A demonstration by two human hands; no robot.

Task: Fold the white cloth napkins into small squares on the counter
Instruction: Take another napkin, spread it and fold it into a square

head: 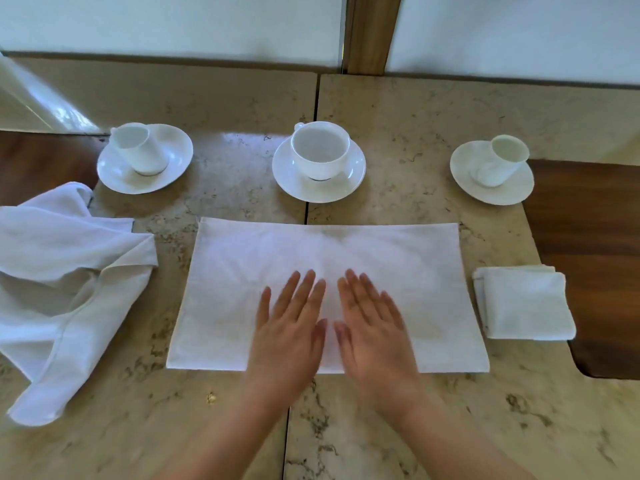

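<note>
Both palms lie flat, fingers straight, gripping nothing: the left hand (289,327) and right hand (372,327) press side by side on the near middle of the half-folded napkin (415,271) spread on the counter (346,427). Right of the hands sits a folded square (524,303) (already done), left a crumpled napkin (65,289); beyond them stand three cups on saucers (318,168).

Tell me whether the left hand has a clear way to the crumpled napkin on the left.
Probably yes. The left hand lies flat on the half-folded napkin, and only bare counter separates it from the crumpled napkin.
</note>
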